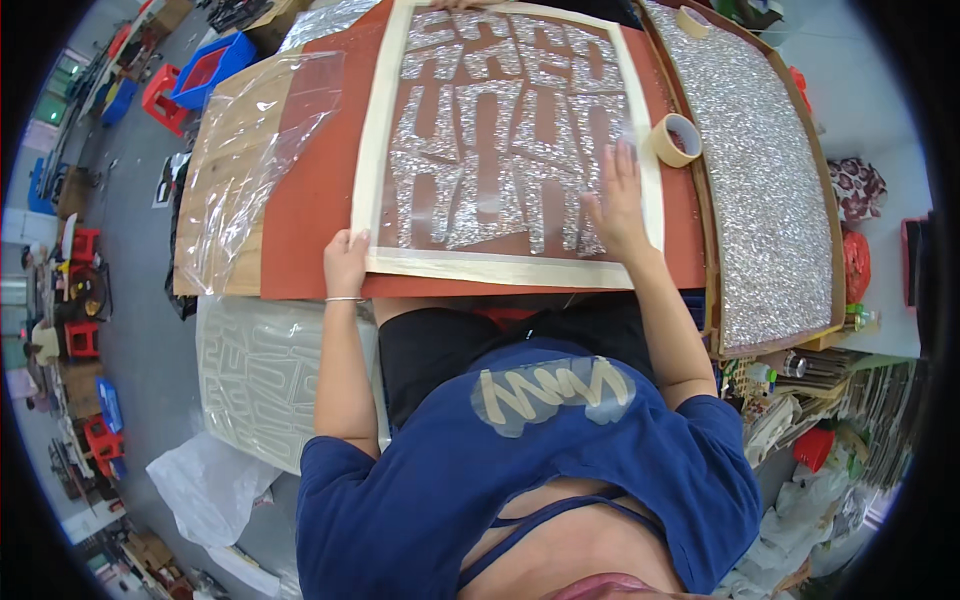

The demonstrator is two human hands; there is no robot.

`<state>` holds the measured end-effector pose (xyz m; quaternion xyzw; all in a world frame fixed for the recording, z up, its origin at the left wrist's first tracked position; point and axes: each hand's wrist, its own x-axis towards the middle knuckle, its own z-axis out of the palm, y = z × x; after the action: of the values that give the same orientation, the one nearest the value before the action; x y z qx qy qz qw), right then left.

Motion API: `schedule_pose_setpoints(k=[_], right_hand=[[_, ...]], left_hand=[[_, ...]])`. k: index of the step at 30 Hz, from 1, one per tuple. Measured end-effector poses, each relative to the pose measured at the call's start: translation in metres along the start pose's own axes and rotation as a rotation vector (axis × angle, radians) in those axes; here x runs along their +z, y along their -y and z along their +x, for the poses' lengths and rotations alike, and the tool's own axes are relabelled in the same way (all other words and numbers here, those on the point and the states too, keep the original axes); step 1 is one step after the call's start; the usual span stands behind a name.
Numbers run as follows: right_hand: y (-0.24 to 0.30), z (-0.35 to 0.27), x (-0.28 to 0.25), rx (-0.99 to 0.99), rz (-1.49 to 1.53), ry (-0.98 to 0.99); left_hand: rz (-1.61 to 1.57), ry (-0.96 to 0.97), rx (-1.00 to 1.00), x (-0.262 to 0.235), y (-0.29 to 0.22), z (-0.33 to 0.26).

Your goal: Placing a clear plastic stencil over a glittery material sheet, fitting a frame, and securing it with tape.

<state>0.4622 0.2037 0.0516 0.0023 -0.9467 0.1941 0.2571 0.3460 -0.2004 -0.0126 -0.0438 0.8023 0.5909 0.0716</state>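
A clear sheet bordered with cream tape (510, 268) lies before me, showing silver glittery cut-out shapes (488, 130) against reddish brown. My left hand (346, 262) pinches its near left corner. On the right side of the sheet, my right hand (622, 205) rests with fingers stretched and palm down, holding nothing. Beneath is a reddish-brown board (310, 210). A roll of cream tape (676, 140) stands just beyond my right hand, by the sheet's right border. At the far edge, another person's hand (465, 3) touches the sheet, partly cut off by the frame.
To the right stands a wood-edged tray of silver glitter (770, 190), with another tape roll (692, 22) at its far end. Clear film (255, 150) covers wood on the left. A pale patterned sheet (260, 375) sits lower left. A blue crate (213, 70) is farther off.
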Motion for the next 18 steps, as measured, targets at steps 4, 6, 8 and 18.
schedule_pose_setpoints(k=[4,6,8,18], right_hand=[[0.026,0.011,0.056,-0.085,-0.113,0.200],[0.037,0.011,0.078,-0.147,-0.171,0.416],[0.065,0.024,0.074,-0.044,-0.222,0.387],[0.214,0.023,0.142,-0.365,0.339,0.292]], left_hand=[[0.337,-0.102,0.121,0.006,-0.022,-0.020],[0.272,-0.138,0.112,0.004,-0.008,-0.020],[0.278,-0.181,0.133,0.007,-0.012,-0.021],[-0.590,0.013,-0.117,-0.001,-0.028,-0.042]])
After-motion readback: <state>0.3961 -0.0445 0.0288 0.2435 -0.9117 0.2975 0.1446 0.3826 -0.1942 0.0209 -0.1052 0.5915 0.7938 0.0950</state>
